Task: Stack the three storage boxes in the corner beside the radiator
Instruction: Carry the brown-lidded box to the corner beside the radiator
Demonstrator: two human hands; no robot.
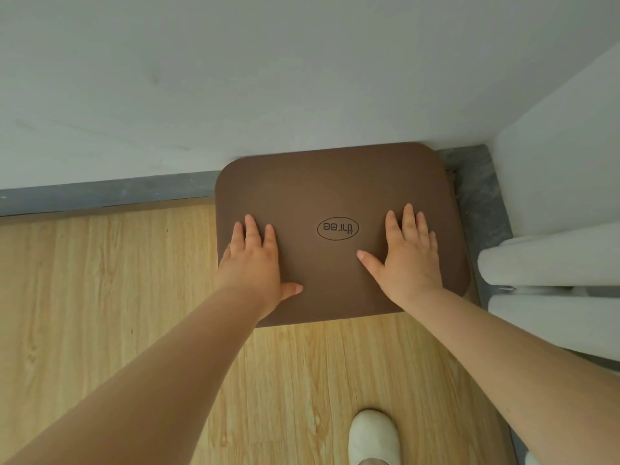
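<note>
Where the two walls meet: a brown storage box [339,196] sits in the corner, seen from above; only its lid shows, so how many boxes lie beneath it cannot be told
Lid: flat, brown, with rounded corners; its far edge is at the back wall [235,78]; its right edge runs just beside the grey skirting [483,203]; an oval logo [338,227] near the middle reads "three", upside down from this view
Left hand [256,263]: laid palm down on the left part of the lid; fingers spread flat and pointing toward the wall; thumb out to the right near the lid's near edge; it grips nothing, only rests on the surface
Right hand [411,256]: laid palm down on the right part of the lid; fingers splayed flat; thumb angled left toward the logo; it closes on nothing
Arms: both bare forearms reach in from the bottom of the view; one on each side of the logo
Radiator [550,266]: white, with rounded sections; at the right, near the box's right edge; whether it touches the box cannot be told
Floor [100,280]: light wood-grain boards; grey skirting along both walls
Shoe [374,436]: white; on the floor at the bottom, between the arms and well apart from the box
</note>
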